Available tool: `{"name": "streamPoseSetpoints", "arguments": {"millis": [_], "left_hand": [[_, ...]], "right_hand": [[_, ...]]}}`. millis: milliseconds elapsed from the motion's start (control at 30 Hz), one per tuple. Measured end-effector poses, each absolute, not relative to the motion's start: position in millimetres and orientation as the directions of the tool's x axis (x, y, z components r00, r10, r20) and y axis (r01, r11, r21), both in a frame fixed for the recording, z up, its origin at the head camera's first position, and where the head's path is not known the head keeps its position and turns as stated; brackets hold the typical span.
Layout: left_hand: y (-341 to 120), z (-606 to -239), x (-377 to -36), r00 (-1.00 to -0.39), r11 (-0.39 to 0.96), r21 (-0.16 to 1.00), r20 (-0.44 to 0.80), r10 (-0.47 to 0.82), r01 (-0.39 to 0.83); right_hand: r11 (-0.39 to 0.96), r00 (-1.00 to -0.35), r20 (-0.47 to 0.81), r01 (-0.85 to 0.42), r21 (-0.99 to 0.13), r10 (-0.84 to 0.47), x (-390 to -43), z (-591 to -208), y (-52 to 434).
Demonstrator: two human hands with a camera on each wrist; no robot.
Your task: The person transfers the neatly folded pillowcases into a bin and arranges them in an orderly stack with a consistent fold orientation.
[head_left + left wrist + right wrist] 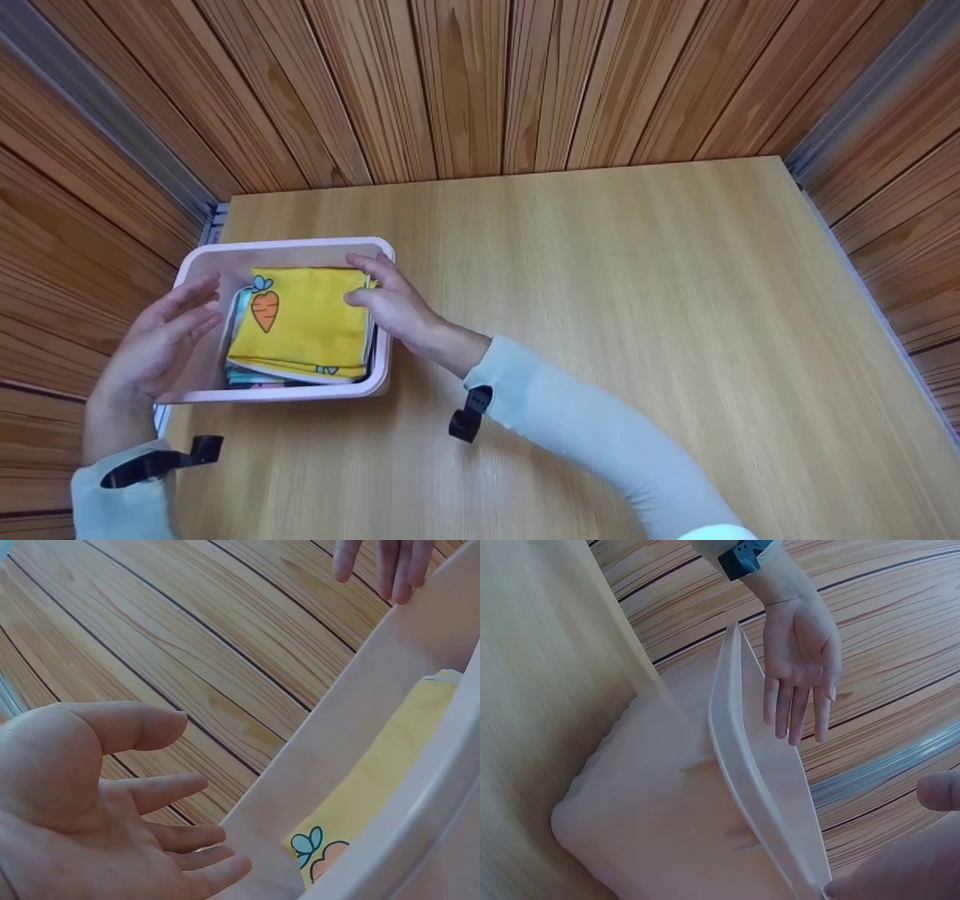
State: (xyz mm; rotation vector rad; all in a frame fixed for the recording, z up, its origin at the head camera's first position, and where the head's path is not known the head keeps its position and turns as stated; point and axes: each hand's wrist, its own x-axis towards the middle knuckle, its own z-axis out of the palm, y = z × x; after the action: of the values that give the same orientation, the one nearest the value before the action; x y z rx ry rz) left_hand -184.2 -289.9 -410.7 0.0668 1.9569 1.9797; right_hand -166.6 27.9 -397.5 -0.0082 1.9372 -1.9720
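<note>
- Head view: the pale bin [386, 360] sits at the table's [600, 315] left edge and could slip off if nudged. The left hand [161, 341] hovers flat-fingered beside it; the right hand [390, 300] rests fingers on the yellow cloth [307, 322] inside. Open table lies to the right.
- Left wrist view: palm spread, holding nothing.
- Right wrist view: the right hand's grip is hard to tell, probably loose.

Light oak-grain wooden worktop [600, 300], boxed in by brown wood-slat walls on three sides. One item sits directly on it: a pale pink rectangular plastic bin [382, 352], at the left edge near the back-left corner, partly overhanging that edge.
</note>
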Motion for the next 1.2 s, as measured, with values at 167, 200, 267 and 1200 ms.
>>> {"name": "streamPoseSetpoints", "arguments": {"millis": [167, 200, 267, 1200], "left_hand": [[-282, -407, -186, -0.93, 0.058, 0.971, -0.241, 0.279, -0.234], [-280, -406, -187, -0.928, 0.08, 0.967, -0.253, 0.273, -0.24], [-274, -403, -190, -0.924, 0.157, 0.958, -0.277, 0.264, -0.242], [-128, -334, -259, -0.914, 0.684, 0.73, -0.278, 0.296, -0.001]], "right_hand": [[0.029, -0.934, -0.241, 0.242, -0.97, -0.263, -171, -394, 37], [0.03, -0.936, -0.24, 0.24, -0.97, -0.258, -172, -394, 39], [0.034, -0.94, -0.235, 0.234, -0.972, -0.247, -175, -392, 45], [0.548, -0.981, -0.08, -0.031, -0.836, -0.178, -219, -362, 184]]}}
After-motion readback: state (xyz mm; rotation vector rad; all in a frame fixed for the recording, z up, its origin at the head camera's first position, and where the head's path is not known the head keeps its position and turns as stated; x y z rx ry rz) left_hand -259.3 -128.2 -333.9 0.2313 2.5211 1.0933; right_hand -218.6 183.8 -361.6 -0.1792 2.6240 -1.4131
